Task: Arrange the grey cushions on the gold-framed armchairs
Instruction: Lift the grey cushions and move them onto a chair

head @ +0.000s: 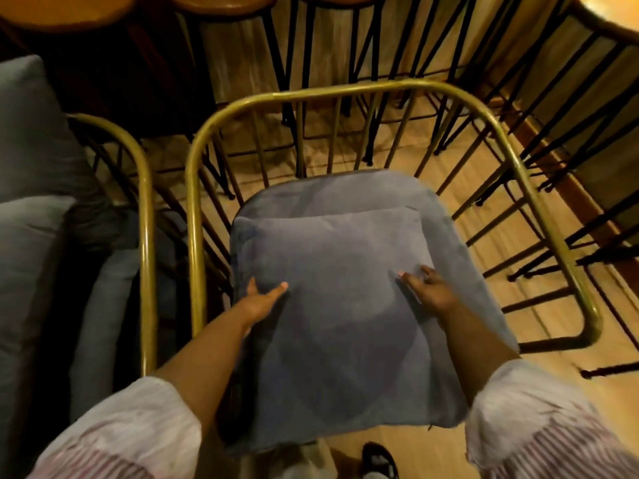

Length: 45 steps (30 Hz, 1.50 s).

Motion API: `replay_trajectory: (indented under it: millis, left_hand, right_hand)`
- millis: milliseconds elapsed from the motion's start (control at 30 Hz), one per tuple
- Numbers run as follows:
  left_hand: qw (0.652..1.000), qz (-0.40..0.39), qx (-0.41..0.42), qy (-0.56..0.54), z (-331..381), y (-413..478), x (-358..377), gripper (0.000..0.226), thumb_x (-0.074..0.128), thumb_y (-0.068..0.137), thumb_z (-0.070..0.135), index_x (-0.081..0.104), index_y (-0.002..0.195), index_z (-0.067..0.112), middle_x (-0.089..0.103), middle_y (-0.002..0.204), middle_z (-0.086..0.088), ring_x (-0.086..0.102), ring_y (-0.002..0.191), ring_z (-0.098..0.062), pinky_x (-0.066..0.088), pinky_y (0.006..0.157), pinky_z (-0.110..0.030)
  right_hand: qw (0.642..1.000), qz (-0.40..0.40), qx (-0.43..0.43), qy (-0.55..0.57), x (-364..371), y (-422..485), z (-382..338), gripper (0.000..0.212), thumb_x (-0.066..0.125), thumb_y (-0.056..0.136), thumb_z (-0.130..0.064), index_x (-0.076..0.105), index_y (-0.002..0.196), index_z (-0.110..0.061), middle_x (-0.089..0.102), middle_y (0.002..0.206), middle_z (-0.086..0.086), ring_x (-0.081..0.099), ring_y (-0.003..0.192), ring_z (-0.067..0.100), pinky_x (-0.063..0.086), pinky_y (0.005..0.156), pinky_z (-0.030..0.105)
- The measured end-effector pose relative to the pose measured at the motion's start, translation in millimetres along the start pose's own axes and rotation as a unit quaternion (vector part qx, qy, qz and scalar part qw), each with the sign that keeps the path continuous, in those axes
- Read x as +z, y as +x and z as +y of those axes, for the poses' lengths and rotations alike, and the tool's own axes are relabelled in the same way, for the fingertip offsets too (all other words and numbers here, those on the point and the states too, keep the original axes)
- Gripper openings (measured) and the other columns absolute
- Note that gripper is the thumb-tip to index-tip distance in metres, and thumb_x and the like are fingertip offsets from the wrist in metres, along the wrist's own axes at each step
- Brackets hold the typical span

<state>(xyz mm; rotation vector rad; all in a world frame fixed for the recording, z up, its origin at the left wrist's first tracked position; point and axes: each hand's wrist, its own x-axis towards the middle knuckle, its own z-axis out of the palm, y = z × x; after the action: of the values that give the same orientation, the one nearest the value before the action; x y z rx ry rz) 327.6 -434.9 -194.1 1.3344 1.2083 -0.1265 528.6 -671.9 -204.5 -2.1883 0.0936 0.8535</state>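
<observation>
A gold-framed armchair (345, 89) stands right below me with a grey seat pad (332, 191) in it. On top of that pad lies a grey square cushion (339, 305), its near edge hanging over the seat's front. My left hand (264, 299) grips the cushion's left side, thumb on top. My right hand (427, 288) holds its right side, fingers pressed into the fabric. A second gold-framed armchair (145, 188) stands to the left with grey cushions (31, 209) piled in it.
Several bar stools with wooden seats (221, 5) and black metal legs (373, 36) stand close behind and to the right of the chairs. The floor (539, 382) is light wood. My sandalled foot (378, 459) shows under the cushion's near edge.
</observation>
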Motion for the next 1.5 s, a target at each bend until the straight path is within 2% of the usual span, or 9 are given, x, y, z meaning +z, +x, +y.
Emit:
replay_trajectory:
  millis: [167,367,533,633,867,1033,1167,1267,1500]
  left_hand:
    - [0.997,0.064,-0.033,-0.012,-29,14,6,0.125,0.075,0.053,0.063,0.005,0.151,0.027,0.017,0.159,-0.007,0.031,0.141,-0.032,0.033,0.114,-0.046]
    - [0.993,0.098,-0.031,-0.065,-51,32,10,0.106,0.073,0.074,0.045,0.004,0.152,0.028,0.02,0.159,-0.002,0.031,0.141,-0.031,0.034,0.112,-0.045]
    - [0.989,0.122,-0.006,-0.083,-41,23,16,0.1,0.077,0.07,0.044,0.019,0.149,0.026,0.033,0.153,-0.006,0.04,0.135,-0.034,0.039,0.108,-0.047]
    - [0.987,0.134,0.005,-0.088,-26,13,21,0.101,0.078,0.069,0.042,0.02,0.149,0.022,0.033,0.152,-0.007,0.04,0.135,-0.033,0.039,0.108,-0.048]
    - [0.987,0.119,0.022,-0.103,-2,-1,47,0.102,0.078,0.07,0.039,0.016,0.15,0.022,0.029,0.155,-0.008,0.037,0.137,-0.034,0.036,0.11,-0.051]
    - [0.991,0.097,0.028,-0.092,-3,4,71,0.098,0.075,0.073,0.04,0.016,0.15,0.024,0.03,0.154,-0.007,0.038,0.136,-0.033,0.036,0.109,-0.047]
    - [0.997,0.07,0.023,-0.036,-15,11,78,0.103,0.079,0.07,0.038,0.017,0.151,0.024,0.032,0.153,-0.006,0.039,0.135,-0.029,0.038,0.11,-0.041]
    - [0.998,0.053,0.006,0.012,-19,11,79,0.116,0.082,0.064,0.041,0.007,0.152,0.027,0.027,0.156,-0.005,0.036,0.138,-0.03,0.035,0.112,-0.044]
    - [0.996,0.076,0.01,0.045,-20,9,83,0.117,0.081,0.064,0.045,0.006,0.152,0.029,0.028,0.156,-0.006,0.035,0.139,-0.032,0.034,0.113,-0.045]
  right_hand:
    - [1.0,-0.01,-0.004,-0.021,-10,19,41,0.098,0.068,0.071,-0.062,0.02,0.15,-0.03,0.017,0.161,0.005,0.022,0.146,0.031,0.021,0.118,0.048]
    - [0.996,-0.052,-0.05,0.044,-21,41,68,0.094,0.074,0.07,-0.051,0.029,0.148,-0.026,0.037,0.153,0.001,0.041,0.136,0.023,0.036,0.102,0.031]
    - [0.993,-0.066,-0.013,0.098,-33,43,65,0.102,0.078,0.059,-0.059,0.035,0.145,-0.025,0.048,0.144,0.002,0.05,0.126,0.026,0.042,0.089,0.034]
    - [0.992,-0.091,-0.017,0.09,-46,39,54,0.112,0.079,0.047,-0.067,0.037,0.143,-0.027,0.051,0.14,0.0,0.051,0.124,0.026,0.046,0.094,0.041]
    - [0.988,-0.084,-0.078,0.102,-86,47,19,0.088,0.081,0.06,-0.055,0.045,0.136,-0.03,0.053,0.132,-0.009,0.053,0.118,0.021,0.043,0.103,0.044]
    - [0.992,-0.072,-0.066,0.075,-105,65,23,0.104,0.081,0.053,-0.061,0.034,0.143,-0.04,0.043,0.146,-0.007,0.045,0.13,0.025,0.04,0.101,0.04]
    - [0.992,-0.098,-0.075,0.022,-96,77,34,0.094,0.076,0.071,-0.049,0.026,0.148,-0.027,0.041,0.139,-0.008,0.039,0.134,0.024,0.034,0.104,0.035]
    - [0.992,-0.107,-0.064,-0.011,-87,81,42,0.119,0.078,0.057,-0.063,0.013,0.151,-0.028,0.03,0.155,-0.004,0.033,0.14,0.025,0.029,0.115,0.043]
    - [0.993,-0.075,-0.086,-0.025,-82,78,51,0.113,0.073,0.064,-0.062,0.012,0.152,-0.029,0.026,0.158,-0.002,0.03,0.143,0.026,0.027,0.115,0.043]
